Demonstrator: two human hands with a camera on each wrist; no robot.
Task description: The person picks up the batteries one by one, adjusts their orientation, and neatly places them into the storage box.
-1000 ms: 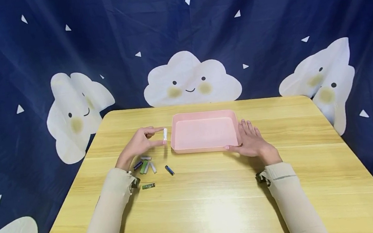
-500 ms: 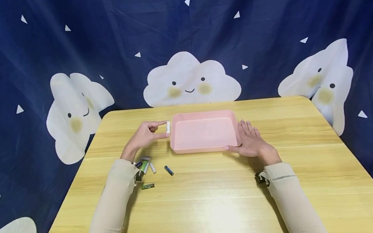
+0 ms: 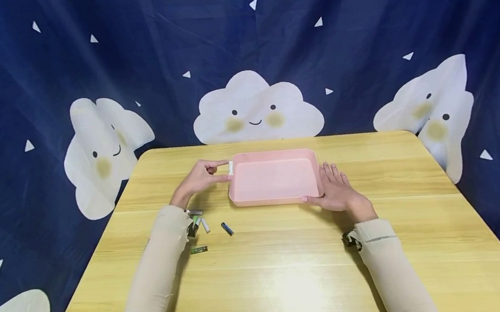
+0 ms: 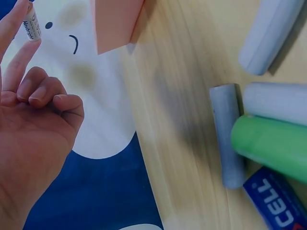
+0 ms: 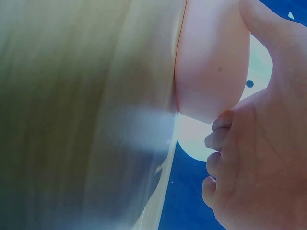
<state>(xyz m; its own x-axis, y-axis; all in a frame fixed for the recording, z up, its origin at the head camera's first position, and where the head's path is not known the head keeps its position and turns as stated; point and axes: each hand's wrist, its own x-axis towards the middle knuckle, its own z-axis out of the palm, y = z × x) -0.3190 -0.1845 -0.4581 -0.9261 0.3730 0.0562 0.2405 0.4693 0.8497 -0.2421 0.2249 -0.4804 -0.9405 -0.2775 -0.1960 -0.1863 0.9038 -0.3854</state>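
Note:
My left hand pinches a small white battery by its two ends, between thumb and forefinger; its other fingers are curled in. The battery overlaps the left rim of a shallow pink tray in the head view. Printed lettering shows on the white battery in the left wrist view. At the tray's near right corner rests my right hand, fingers straight along the side wall and thumb on the front rim. In the right wrist view the palm faces the tray's outer wall.
Below the left wrist lies a loose group of batteries: a green one, a blue one and several pale ones. A dark blue battery and a green battery lie apart on the wooden table. A cloud-patterned curtain hangs behind.
My left hand has moved to the right and slightly away, carrying the white battery from beside the tray to its left rim. The right hand has stayed at the tray's corner.

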